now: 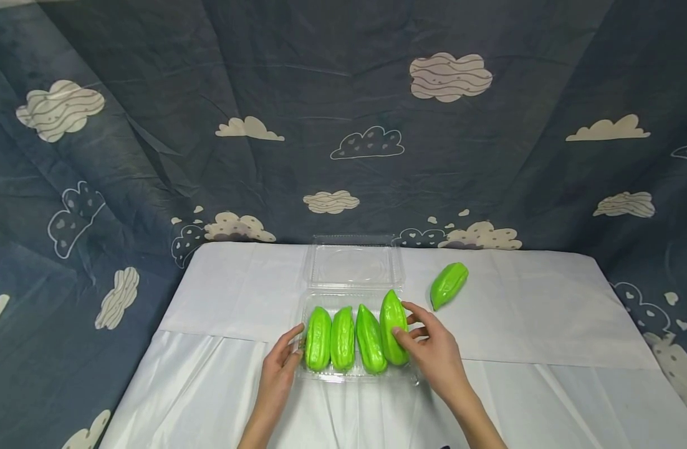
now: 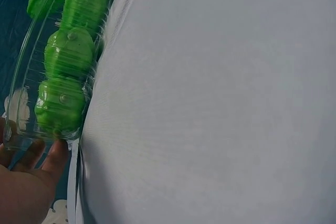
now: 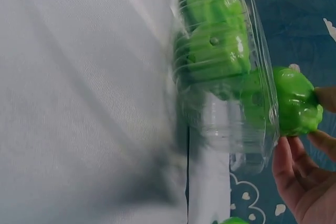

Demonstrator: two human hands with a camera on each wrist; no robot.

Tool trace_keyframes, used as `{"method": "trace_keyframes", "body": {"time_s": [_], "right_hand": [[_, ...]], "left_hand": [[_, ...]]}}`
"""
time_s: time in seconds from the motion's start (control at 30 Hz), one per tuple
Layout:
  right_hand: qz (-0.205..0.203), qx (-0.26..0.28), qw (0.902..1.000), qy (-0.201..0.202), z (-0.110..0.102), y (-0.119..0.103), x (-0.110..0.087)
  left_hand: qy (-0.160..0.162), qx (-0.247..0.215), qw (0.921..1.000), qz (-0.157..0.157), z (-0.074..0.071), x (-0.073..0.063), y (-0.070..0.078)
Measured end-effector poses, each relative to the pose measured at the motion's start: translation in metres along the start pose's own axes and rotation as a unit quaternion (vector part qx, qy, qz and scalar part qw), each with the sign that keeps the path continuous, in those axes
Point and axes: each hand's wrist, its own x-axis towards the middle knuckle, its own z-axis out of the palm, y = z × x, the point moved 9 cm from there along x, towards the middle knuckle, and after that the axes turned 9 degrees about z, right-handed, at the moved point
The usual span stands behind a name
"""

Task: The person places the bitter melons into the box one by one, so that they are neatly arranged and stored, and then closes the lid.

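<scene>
My right hand (image 1: 433, 355) pinches a green ridged gourd (image 1: 393, 330) between thumb and fingers. The gourd leans over the right end of a clear plastic box (image 1: 343, 378) and sticks up past its rim in the right wrist view. In the box, three more green gourds (image 1: 342, 340) lie side by side, pointed ends away from me. At the box's left end rests my left hand (image 1: 278, 368), its fingertips (image 2: 59, 148) touching the end wall in the left wrist view. Another green gourd (image 1: 449, 285) lies on the table to the right of the box.
The box's clear lid (image 1: 353, 267) is folded open toward the back of the table. A white cloth (image 1: 545, 312) covers the table. Behind it and at the sides hangs a dark blue curtain (image 1: 298, 75) with cloud prints.
</scene>
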Motion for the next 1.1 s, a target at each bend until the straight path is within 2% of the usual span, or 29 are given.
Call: {"method": "trace_keyframes", "body": {"time_s": [0.3,0.6,0.9,1.1], "right_hand": [[-0.009,-0.067,0.9969,0.041,0.008,-0.005,-0.004],[-0.007,-0.068,0.9952,0.070,0.009,-0.002,-0.008],[-0.078,-0.079,0.9907,0.078,0.010,-0.011,-0.011],[-0.112,-0.090,0.9879,0.058,0.015,-0.016,-0.010]], "left_hand": [[0.002,0.005,1.0000,-0.002,0.000,0.000,0.000],[0.003,0.013,0.9999,-0.008,0.000,0.000,0.000],[0.000,0.007,1.0000,-0.007,0.000,-0.001,0.000],[-0.002,-0.003,1.0000,-0.006,0.001,-0.001,-0.001]]}}
